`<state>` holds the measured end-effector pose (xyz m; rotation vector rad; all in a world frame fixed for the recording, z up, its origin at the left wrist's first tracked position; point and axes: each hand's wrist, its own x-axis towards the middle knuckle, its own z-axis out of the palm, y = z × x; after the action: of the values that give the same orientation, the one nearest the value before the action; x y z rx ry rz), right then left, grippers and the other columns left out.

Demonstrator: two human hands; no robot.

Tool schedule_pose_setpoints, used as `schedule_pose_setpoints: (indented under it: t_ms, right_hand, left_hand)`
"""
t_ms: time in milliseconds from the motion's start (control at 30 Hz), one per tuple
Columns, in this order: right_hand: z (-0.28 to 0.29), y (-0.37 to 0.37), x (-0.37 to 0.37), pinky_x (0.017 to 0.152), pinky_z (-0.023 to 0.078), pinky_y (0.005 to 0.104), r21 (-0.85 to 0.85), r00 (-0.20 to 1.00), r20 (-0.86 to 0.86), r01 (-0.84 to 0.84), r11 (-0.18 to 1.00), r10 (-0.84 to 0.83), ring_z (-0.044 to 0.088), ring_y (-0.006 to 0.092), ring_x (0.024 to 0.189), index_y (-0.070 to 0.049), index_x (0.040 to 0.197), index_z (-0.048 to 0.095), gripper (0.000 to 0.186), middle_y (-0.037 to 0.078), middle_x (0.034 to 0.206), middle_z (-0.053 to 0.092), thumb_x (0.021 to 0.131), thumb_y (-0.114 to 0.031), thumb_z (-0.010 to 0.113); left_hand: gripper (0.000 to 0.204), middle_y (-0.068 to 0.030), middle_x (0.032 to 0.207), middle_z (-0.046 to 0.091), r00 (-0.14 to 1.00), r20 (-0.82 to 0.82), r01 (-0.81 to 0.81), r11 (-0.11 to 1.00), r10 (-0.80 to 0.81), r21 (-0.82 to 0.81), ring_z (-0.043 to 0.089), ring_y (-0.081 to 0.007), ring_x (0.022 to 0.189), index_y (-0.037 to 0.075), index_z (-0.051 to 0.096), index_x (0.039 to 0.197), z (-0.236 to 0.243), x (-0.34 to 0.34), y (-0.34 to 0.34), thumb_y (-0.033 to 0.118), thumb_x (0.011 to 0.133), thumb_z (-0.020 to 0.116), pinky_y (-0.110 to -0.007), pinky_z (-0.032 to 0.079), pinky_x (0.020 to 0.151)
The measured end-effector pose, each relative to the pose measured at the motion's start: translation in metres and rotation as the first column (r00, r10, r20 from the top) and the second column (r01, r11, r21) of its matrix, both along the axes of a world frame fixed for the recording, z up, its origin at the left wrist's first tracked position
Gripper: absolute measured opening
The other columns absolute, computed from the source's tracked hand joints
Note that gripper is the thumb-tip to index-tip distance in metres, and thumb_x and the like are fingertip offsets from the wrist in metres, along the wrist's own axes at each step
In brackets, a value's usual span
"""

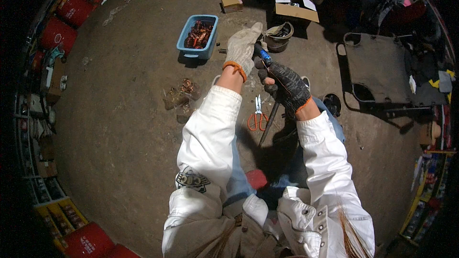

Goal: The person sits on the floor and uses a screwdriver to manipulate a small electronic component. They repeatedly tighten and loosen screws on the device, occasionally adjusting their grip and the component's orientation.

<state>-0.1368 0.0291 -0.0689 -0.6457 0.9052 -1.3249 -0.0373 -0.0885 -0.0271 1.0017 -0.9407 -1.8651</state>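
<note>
My left hand, in a pale grey glove with an orange cuff, is closed at the upper end of a blue-and-black cylindrical piece. Its fingertips point away from me, and its grip is partly hidden. My right hand, in a dark glove with worn fingertips, has curled fingers just below that piece. A dark rod-like length sticks out beneath this hand toward the floor; whether it joins the blue piece cannot be made out. A thin coppery strand runs along the dark glove. Orange-handled scissors lie on the floor below my hands.
A blue basin of copper-coloured scraps stands ahead, left of my hands. Beyond them are a bucket and an open cardboard box. Bagged coppery bits lie left. A dark folding chair stands right; shelves line both sides.
</note>
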Motion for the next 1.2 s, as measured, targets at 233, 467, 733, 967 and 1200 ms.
schedule_pose_setpoints:
  t_ms: [233,467,733,967,1200]
  right_hand:
    - [0.003,0.007,-0.013,0.054,0.041,0.0192,-0.021,0.907,0.404,-0.119,0.993,0.117,0.049,0.0066,0.064,0.000,0.111,0.060,0.024,0.001,0.081,0.056,0.094,-0.016,0.056]
    - [-0.010,-0.005,-0.020,0.066,0.048,0.0290,-0.643,0.025,-0.742,-0.307,0.701,-0.670,0.058,0.0175,0.071,-0.002,0.113,0.061,0.026,0.009,0.089,0.062,0.089,-0.013,0.059]
    - [0.007,0.005,-0.012,0.079,0.048,0.0376,-0.266,0.469,-0.839,0.090,0.960,-0.276,0.063,0.0333,0.090,-0.001,0.108,0.063,0.025,0.021,0.099,0.064,0.089,-0.015,0.055]
    - [0.018,0.014,-0.005,0.075,0.049,0.0317,-0.240,0.681,-0.610,0.329,0.913,-0.405,0.063,0.0215,0.081,0.002,0.103,0.066,0.027,0.013,0.090,0.068,0.088,-0.019,0.057]
    - [0.028,0.025,-0.008,0.068,0.051,0.0321,-0.455,0.441,-0.775,0.106,0.884,-0.452,0.066,0.0254,0.074,0.001,0.093,0.067,0.020,0.015,0.084,0.068,0.085,-0.016,0.059]
  left_hand:
    - [0.035,-0.0083,0.086,0.068,0.956,0.250,0.237,0.902,-0.152,-0.361,0.062,-0.0157,0.080,-0.001,0.069,0.099,-0.005,0.013,-0.013,0.030,0.083,0.068,-0.027,0.049,0.070]
    - [0.038,-0.0131,0.084,0.067,0.836,0.531,0.172,0.855,0.136,-0.490,0.064,-0.0178,0.079,0.000,0.068,0.096,0.004,0.008,-0.013,0.035,0.085,0.061,-0.029,0.049,0.070]
    - [0.037,-0.0075,0.076,0.065,0.772,0.545,0.192,0.698,0.327,-0.690,0.058,-0.0125,0.062,0.000,0.068,0.087,-0.003,0.006,-0.017,0.037,0.087,0.060,-0.026,0.044,0.056]
    - [0.036,-0.0113,0.073,0.064,0.979,0.202,0.054,0.917,0.030,-0.396,0.058,-0.0172,0.067,-0.003,0.066,0.085,-0.010,0.013,-0.028,0.032,0.084,0.062,-0.032,0.046,0.066]
    - [0.031,-0.0119,0.073,0.065,0.808,0.479,0.214,0.585,0.344,-0.782,0.060,-0.0214,0.067,0.000,0.067,0.082,-0.041,0.020,-0.062,0.030,0.082,0.059,-0.032,0.047,0.066]
